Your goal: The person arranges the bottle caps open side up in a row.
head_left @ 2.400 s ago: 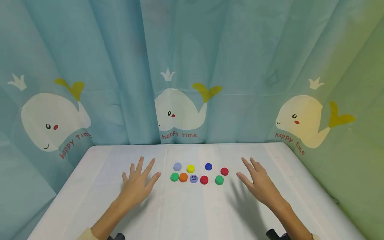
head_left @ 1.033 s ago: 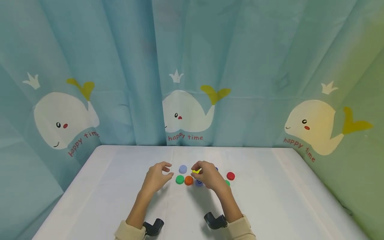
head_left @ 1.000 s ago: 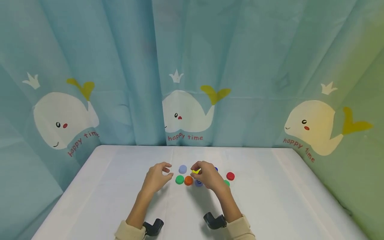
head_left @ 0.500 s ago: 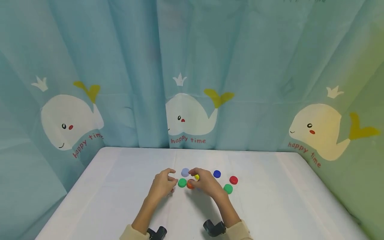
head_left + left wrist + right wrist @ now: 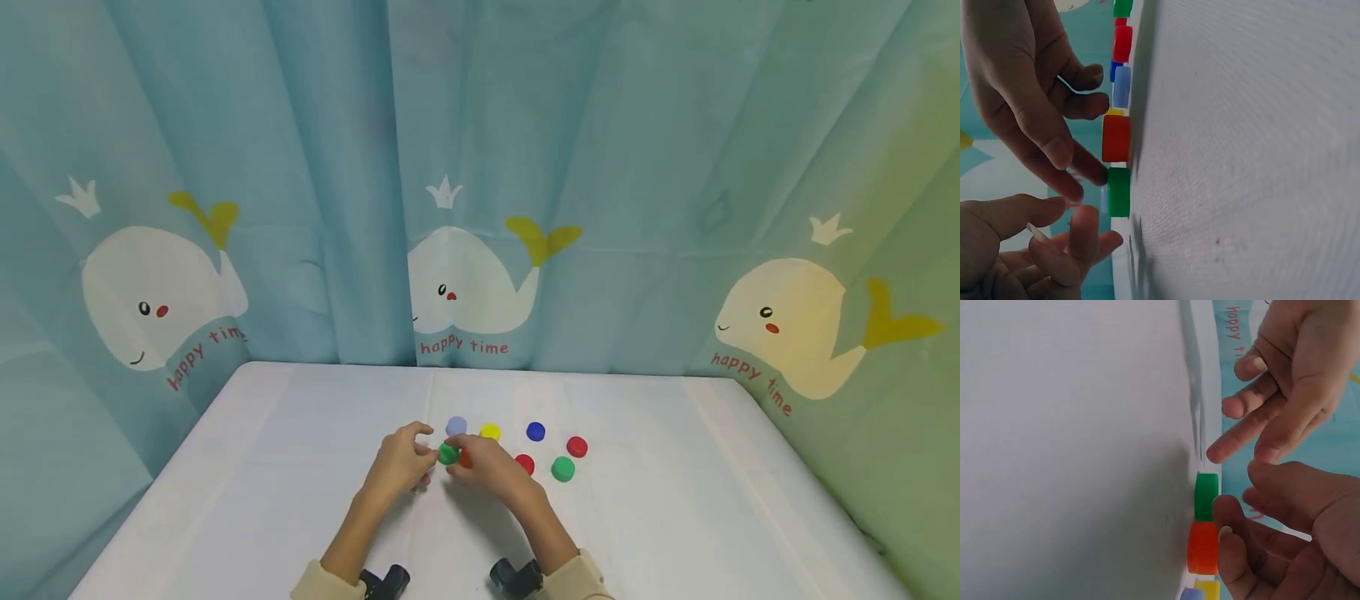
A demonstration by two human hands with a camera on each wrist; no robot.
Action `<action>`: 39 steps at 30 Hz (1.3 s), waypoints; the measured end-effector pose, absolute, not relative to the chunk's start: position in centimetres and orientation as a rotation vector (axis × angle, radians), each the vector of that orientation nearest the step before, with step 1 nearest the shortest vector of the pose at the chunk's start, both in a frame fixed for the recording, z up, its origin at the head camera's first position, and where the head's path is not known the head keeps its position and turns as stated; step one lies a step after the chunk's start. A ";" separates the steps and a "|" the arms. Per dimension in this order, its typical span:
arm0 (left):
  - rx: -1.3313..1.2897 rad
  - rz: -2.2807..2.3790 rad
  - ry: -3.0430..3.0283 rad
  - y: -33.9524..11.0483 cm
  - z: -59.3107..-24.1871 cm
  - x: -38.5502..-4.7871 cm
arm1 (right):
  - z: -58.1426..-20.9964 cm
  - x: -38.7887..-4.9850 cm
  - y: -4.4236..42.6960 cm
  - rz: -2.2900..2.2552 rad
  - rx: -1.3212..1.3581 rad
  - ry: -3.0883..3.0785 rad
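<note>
Small round plastic bottle caps lie on the white-covered table. My right hand [image 5: 486, 463] hovers over the left end of the group, thumb and fingers loosely bent, beside the left green cap [image 5: 447, 454] and the orange cap [image 5: 466, 458], which it partly covers. In the right wrist view its fingertips come close to both caps; whether they touch cannot be told. Just left of the green cap, my left hand [image 5: 399, 463] has loosely curved fingers around nothing. The two hands' fingertips nearly meet above the green cap. A lavender cap [image 5: 1122, 87] is hidden behind my right hand in the head view.
Behind lie a pale lavender cap [image 5: 456, 426], a yellow cap [image 5: 490, 432] and a blue cap [image 5: 536, 431]. To the right are two red caps [image 5: 577, 447] and another green cap [image 5: 563, 468]. A whale-printed curtain [image 5: 637, 167] hangs beyond the table's far edge.
Both hands have come inward from either side of the caps. Lately my right hand has moved left, from near the yellow cap to the orange and green caps. The caps appear unmoved.
</note>
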State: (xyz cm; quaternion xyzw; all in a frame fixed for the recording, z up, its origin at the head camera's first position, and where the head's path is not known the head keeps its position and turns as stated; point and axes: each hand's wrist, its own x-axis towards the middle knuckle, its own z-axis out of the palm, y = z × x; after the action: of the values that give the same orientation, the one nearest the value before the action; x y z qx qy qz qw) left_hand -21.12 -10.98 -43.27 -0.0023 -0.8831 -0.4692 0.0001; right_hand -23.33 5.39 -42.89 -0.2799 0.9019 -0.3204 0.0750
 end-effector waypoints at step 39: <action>-0.110 -1.339 -2.729 -9.7 -41.5 -20.0 | -43.0 -23.1 4.7 -1.128 -0.886 2.813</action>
State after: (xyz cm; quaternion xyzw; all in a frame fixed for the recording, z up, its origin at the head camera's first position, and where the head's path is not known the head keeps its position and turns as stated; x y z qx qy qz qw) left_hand -20.04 -9.66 -41.51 -0.0363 -0.8961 -0.4396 0.0500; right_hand -23.11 4.74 -42.98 -0.2806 0.8908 -0.3572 -0.0082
